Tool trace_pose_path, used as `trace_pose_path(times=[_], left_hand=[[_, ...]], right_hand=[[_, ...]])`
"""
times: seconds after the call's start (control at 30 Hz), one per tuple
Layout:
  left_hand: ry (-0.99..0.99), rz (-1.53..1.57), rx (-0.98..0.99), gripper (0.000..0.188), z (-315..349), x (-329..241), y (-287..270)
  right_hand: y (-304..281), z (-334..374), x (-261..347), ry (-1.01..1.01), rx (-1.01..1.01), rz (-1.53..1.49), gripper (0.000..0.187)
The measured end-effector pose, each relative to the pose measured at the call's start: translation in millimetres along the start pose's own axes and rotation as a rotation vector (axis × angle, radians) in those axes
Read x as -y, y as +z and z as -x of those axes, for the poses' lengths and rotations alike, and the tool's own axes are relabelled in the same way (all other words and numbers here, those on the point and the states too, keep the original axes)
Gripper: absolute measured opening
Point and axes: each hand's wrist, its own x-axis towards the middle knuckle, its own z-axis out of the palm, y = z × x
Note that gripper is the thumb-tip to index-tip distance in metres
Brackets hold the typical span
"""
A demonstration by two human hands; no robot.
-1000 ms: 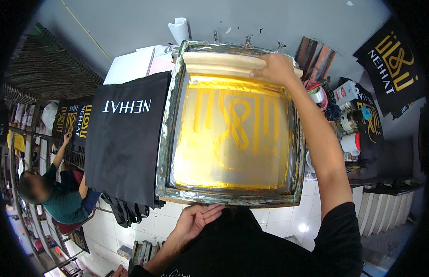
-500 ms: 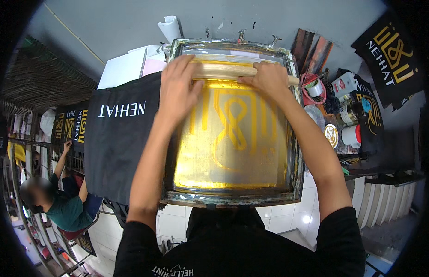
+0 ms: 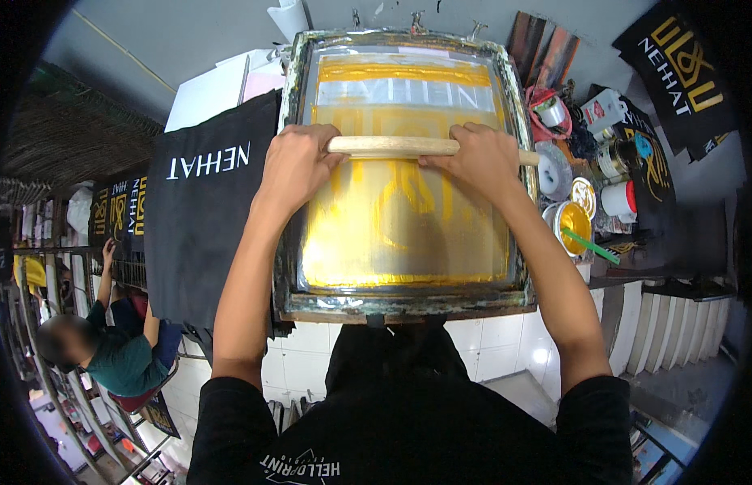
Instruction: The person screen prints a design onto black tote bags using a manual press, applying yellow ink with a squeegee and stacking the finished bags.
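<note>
A long, pale wooden squeegee [image 3: 392, 146] lies across the mesh screen [image 3: 465, 250] in a paint-crusted rectangular frame [image 3: 408, 306], gripped by the left hand [image 3: 299, 160] and right hand [image 3: 479, 158]. Uneven pressure could streak the gold ink [image 3: 392, 280]; a straying right forearm [image 3: 547, 242] could tip the round white tub [image 3: 556, 220].

The right hand [image 3: 483, 158] is hiding part of the wooden bar [image 3: 392, 146], while the upper edge is cropping a paper roll [image 3: 289, 18] and the lower a black shirt [image 3: 424, 420].
</note>
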Motion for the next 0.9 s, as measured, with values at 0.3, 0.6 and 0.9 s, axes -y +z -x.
trace_pose_path(times=[0.3,0.6,0.9], left_hand=[[0.006,0.029,0.040,0.027,99.1,-38.7,-8.0],[0.021,0.136,0.021,0.041,178.3,-61.8,-11.4],[0.046,0.026,-0.324,0.145,235.5,-4.7,15.0]], right_hand=[[-8.6,108.6,33.2,-0.014,-0.041,-0.060,0.050],[-21.1,186.0,65.7,-0.043,-0.008,-0.089,0.034],[-37.0,196.2,59.0,-0.093,-0.144,-0.173,0.032]])
